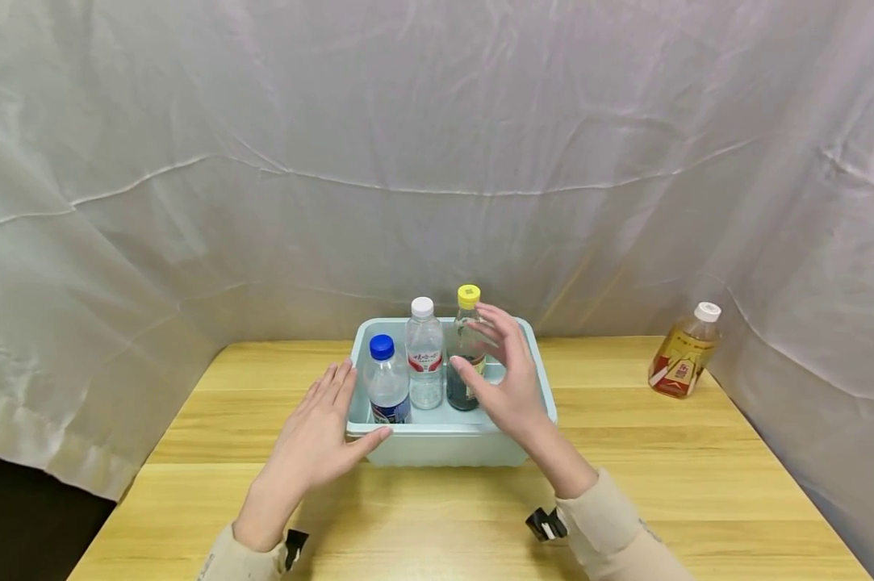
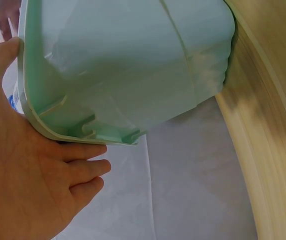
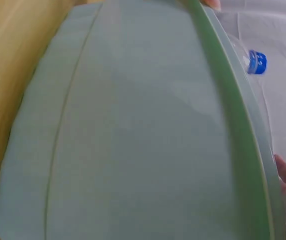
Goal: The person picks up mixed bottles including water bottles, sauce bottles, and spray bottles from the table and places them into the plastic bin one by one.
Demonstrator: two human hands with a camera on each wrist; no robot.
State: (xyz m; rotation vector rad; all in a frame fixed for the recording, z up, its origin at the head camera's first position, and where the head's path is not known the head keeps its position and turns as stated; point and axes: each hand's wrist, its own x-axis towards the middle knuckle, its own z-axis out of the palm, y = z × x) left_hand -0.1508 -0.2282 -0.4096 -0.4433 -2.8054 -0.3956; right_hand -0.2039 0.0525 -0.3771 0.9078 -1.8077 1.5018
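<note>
My left hand (image 1: pixel 313 436) rests on the front left corner of a pale blue-green plastic bin (image 1: pixel 444 448), its fingers straight along the side and its thumb at the front rim. Inside the bin stand a blue-capped clear bottle (image 1: pixel 387 383), a white-capped clear bottle (image 1: pixel 425 363) and a yellow-capped bottle (image 1: pixel 461 387) of dark liquid. Over the bin's right part is my right hand (image 1: pixel 512 379), thumb and fingers spread apart beside the yellow-capped bottle and partly covering it. In the right wrist view, the bin wall (image 3: pixel 148 120) fills most of the picture.
A white-capped bottle (image 1: pixel 683 355) with a yellow and red label stands tilted in view near the table's right edge. The wooden table (image 1: pixel 625 452) runs under the bin. Grey cloth (image 1: pixel 437 161) hangs behind and at both sides.
</note>
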